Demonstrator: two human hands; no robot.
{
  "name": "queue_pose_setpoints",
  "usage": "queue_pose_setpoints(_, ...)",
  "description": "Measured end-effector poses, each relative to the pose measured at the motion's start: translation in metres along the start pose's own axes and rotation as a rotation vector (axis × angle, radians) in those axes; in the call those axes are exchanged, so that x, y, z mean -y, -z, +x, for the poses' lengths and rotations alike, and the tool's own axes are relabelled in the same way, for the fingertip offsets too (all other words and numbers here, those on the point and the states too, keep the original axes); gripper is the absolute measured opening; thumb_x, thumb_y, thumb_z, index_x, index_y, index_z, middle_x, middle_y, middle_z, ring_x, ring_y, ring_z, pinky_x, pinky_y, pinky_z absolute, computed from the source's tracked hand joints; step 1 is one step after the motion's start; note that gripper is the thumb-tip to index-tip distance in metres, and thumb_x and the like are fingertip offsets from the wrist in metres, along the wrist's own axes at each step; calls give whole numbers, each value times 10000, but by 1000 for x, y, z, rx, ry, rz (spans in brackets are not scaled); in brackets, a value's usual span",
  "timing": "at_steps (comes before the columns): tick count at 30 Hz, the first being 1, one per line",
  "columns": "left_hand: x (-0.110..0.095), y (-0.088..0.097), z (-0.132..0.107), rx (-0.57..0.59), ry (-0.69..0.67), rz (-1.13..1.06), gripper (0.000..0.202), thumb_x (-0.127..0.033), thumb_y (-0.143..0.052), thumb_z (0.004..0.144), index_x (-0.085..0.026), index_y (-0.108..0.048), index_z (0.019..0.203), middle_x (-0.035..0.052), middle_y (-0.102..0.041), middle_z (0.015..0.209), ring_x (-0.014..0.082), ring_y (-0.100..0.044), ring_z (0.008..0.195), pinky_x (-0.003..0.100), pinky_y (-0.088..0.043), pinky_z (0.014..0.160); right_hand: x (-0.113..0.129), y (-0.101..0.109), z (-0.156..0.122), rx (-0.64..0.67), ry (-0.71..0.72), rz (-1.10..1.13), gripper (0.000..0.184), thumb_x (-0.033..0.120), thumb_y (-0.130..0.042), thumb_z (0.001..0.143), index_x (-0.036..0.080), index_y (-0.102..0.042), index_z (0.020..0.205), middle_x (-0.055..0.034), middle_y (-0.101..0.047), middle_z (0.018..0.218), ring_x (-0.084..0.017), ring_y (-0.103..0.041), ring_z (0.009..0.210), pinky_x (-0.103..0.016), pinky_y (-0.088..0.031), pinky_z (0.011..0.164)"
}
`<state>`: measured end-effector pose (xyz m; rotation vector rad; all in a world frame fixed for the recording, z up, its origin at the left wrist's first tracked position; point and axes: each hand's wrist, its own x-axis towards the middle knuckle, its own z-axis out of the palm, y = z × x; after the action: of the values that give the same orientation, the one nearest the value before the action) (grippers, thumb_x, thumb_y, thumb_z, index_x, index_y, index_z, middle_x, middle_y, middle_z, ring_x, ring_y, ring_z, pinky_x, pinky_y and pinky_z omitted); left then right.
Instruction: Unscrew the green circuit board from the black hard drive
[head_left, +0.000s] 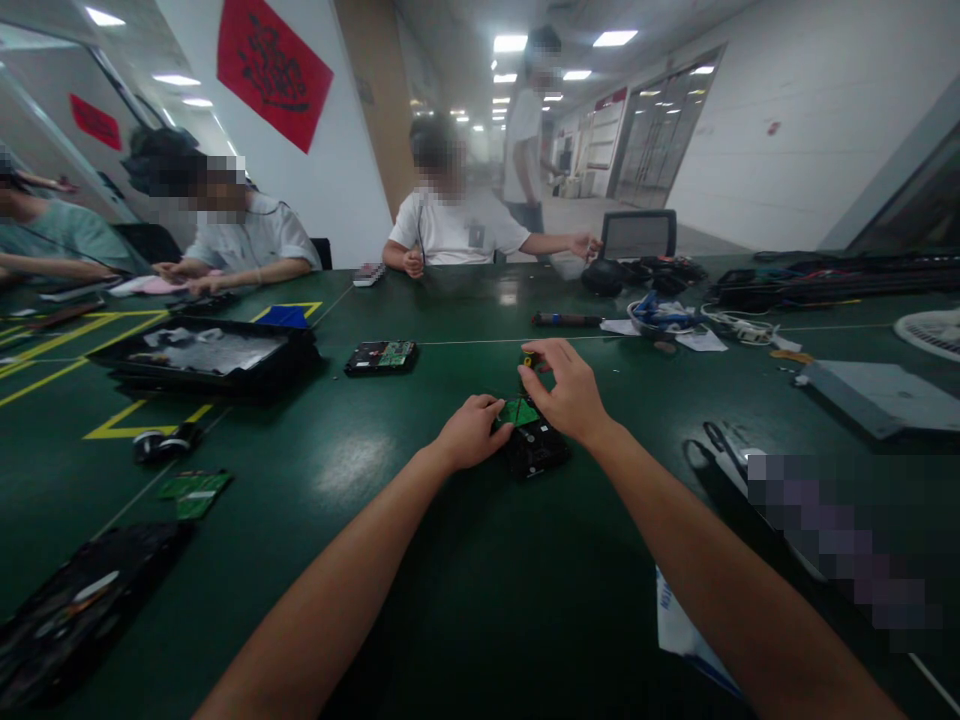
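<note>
A black hard drive (538,452) with a green circuit board (519,412) on its face lies on the table in front of me. My left hand (471,434) grips its left edge, thumb and fingers pressed against the side. Above the board, my right hand (571,392) pinches the top of a small screwdriver (529,359) with a yellow and dark handle. Its thin shaft points down at the green board; whether the tip sits in a screw is too small to tell.
On the green table (360,550) are another drive (381,357), black trays (217,360), a loose green board (196,492), a black casing (90,600), a dark-handled tool (568,320), a cable heap (660,315) and a grey metal box (885,398). Several people sit or stand beyond.
</note>
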<state>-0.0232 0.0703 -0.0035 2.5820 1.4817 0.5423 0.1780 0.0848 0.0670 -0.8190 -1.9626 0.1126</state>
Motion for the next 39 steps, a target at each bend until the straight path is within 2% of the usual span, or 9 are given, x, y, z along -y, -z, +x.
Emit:
queue_pose_setpoints(4,0,1,0,7,5,6,489,-429,-534,942,-137,-604,1329,160,-642,1246,302,-570,1201,423,-489,1020,-1,-1,0,-5,-12,32,301,236,-561,927,240,-554,1228,-99,-643,1148,-256,-645,1002,-449,-566,879)
queue_pose_setpoints(9,-1,1,0,-1,-2,8,506,-430,-524,949,-112,-597,1336,175,-638,1251,307,-570,1198,426,-488,1022,1,0,0,-13,-6,7,263,263,-593,923,235,-577,1183,-99,-611,1134,-237,-635,945,-439,-561,869)
queue_pose_setpoints(17,1,-2,0,3,0,14,501,-435,-526,947,-117,-604,1327,166,-645,1241,304,-572,1200,417,-487,1026,-3,-3,-1,-16,-33,32,287,256,-575,945,231,-554,1230,-92,-640,1134,-239,-645,974,-428,-569,879)
queue_pose_setpoints(21,0,0,0,-4,2,11,506,-440,-518,950,-115,-603,1329,168,-643,1242,303,-570,1197,418,-485,1027,-1,-1,0,-1,8,-8,232,305,-597,947,237,-585,1169,-101,-621,1155,-263,-627,1039,-456,-555,918)
queue_pose_setpoints(24,-1,0,0,-4,0,13,514,-437,-517,951,-104,-600,1333,171,-645,1232,303,-571,1192,417,-485,1025,-1,-1,0,-1,24,-6,247,279,-570,957,238,-572,1201,-102,-627,1167,-268,-623,1066,-467,-550,933)
queue_pose_setpoints(28,0,-1,0,-2,-3,10,505,-434,-519,951,-108,-606,1326,170,-645,1231,302,-571,1194,413,-489,1016,-2,-2,-1,-6,7,8,316,236,-554,955,235,-538,1271,-103,-627,1177,-251,-639,1021,-457,-561,915)
queue_pose_setpoints(34,1,-2,0,-3,-5,16,513,-440,-517,951,-104,-604,1328,174,-640,1239,302,-572,1189,415,-492,1011,-1,-2,-1,-8,-9,6,259,289,-613,930,230,-571,1179,-100,-614,1131,-243,-643,962,-451,-571,880)
queue_pose_setpoints(39,1,-2,0,-9,-15,19,505,-431,-522,949,-100,-608,1320,171,-646,1228,299,-572,1190,407,-487,1021,-2,-4,-1,-10,-26,63,298,233,-574,935,239,-554,1232,-91,-649,1144,-234,-661,967,-432,-585,862)
